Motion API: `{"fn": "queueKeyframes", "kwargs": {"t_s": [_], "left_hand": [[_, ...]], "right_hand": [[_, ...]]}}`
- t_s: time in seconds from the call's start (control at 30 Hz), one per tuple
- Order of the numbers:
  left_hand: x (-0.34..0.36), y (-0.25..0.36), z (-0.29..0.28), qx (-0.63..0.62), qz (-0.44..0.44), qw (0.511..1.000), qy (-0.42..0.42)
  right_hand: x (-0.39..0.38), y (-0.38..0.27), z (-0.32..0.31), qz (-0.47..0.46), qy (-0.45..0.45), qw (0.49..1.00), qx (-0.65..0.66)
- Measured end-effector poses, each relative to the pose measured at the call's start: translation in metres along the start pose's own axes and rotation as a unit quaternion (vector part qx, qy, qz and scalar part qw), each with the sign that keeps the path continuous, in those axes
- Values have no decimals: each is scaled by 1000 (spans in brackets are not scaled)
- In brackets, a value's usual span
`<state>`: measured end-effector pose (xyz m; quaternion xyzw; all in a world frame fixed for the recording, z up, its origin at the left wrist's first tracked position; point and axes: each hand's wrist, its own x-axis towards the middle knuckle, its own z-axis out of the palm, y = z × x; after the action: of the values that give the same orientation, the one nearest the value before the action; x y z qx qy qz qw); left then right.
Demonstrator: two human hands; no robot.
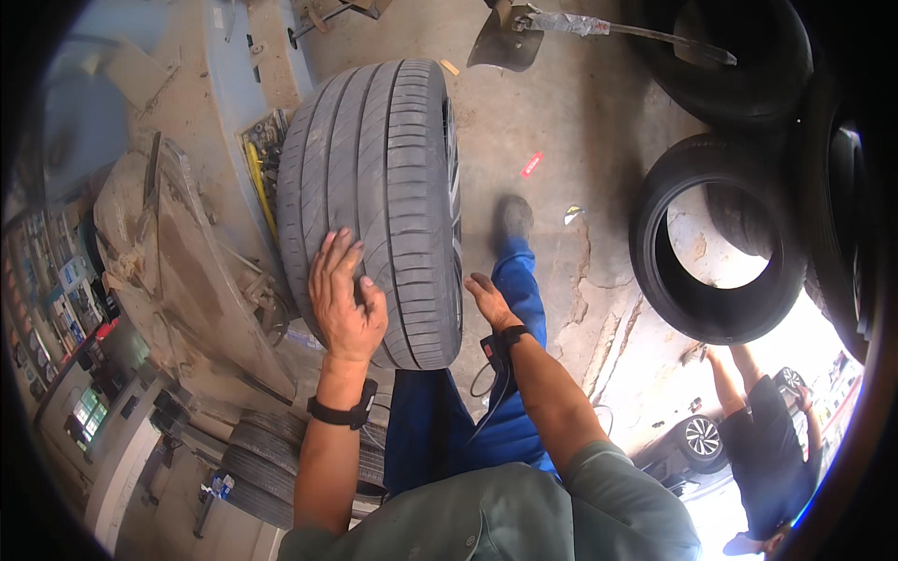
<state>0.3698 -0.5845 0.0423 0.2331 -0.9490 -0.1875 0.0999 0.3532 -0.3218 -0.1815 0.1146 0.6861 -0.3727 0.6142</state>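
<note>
A wheel with a grey, grooved tyre (374, 159) stands upright in front of me, its tread facing up toward me. My left hand (346, 304) lies flat on the near part of the tread, thumb out to the side, gripping nothing. Beside the tyre's right sidewall is my right hand (491, 304), fingers stretched toward the wheel's edge; whether they touch it I cannot tell. Only a sliver of the spoked rim (453, 159) shows on the right side. Both wrists wear dark bands with thin cables.
Loose tyres (655, 266) are piled at the right. A shovel-like tool (510, 42) lies at the far side. Left of the wheel stands a dusty machine (178, 271). More tyres (267, 458) stack at lower left. Another person (772, 439) is at the lower right, near a car.
</note>
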Motion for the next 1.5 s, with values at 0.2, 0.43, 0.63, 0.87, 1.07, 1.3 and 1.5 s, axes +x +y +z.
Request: {"fn": "queueKeyframes", "kwargs": {"t_s": [0.2, 0.43, 0.63, 0.87, 1.07, 1.3, 1.5], "left_hand": [[-194, -36, -15, -390, -536, 748, 43], [-326, -151, 73, -515, -651, 555, -49], [-320, -171, 115, -522, -657, 535, -102], [-298, -136, 93, -570, -612, 538, -109], [-180, -41, -27, -610, -604, 513, 6], [-98, 13, -19, 20, -211, 975, -72], [2, -12, -2, 96, -180, 979, -20]], "right_hand": [[50, 71, 12, 58, -152, 957, 242], [41, 34, -14, 24, -167, 978, 125], [42, 43, -9, 3, -150, 985, 87], [-5, 48, -15, -48, -152, 987, 27], [-91, 49, -3, -83, -172, 982, -8], [-98, -44, -2, 32, -179, 981, 61], [-114, -107, -14, -80, -93, 992, 23]]}}
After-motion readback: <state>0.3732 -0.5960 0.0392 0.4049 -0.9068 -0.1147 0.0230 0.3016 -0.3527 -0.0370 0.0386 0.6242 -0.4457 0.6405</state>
